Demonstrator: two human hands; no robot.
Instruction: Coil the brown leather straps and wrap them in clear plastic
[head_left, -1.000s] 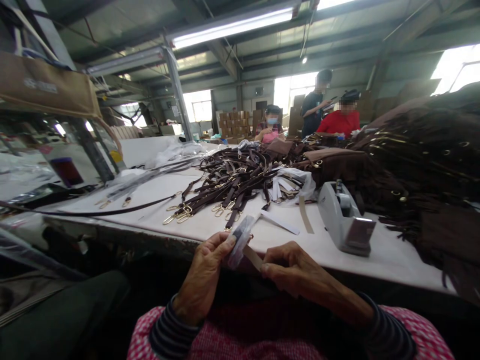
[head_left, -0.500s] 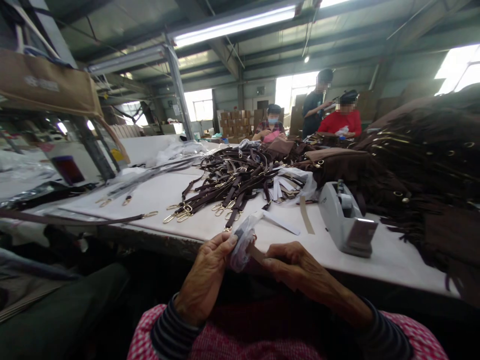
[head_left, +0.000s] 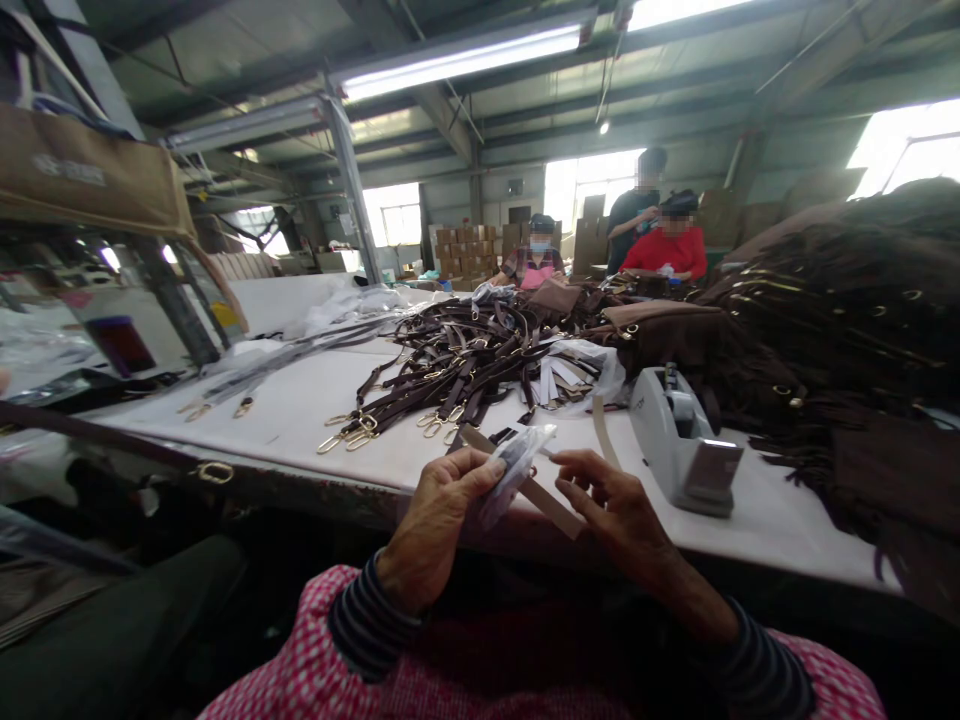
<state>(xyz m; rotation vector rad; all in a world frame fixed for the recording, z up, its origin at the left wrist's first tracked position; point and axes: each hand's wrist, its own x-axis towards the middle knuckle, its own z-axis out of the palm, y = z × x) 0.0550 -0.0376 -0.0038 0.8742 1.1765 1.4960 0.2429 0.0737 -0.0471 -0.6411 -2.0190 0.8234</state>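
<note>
Left hand [head_left: 442, 515]: thumb and fingers clamped on plastic-wrapped bundle [head_left: 514, 475], held just off table's near edge; wrist angled up and inward. Tan strip [head_left: 553, 508] juts from bundle towards right hand [head_left: 619, 505]. Right hand: fingers loosely curled, thumb apart from fingertips, forearm slanting inward. Tape dispenser [head_left: 682, 440] beyond it, on white table [head_left: 795, 515].

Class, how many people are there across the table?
3. From left to right: a masked person, a standing person in dark clothes, and a person in red. Others may be hidden.
</note>
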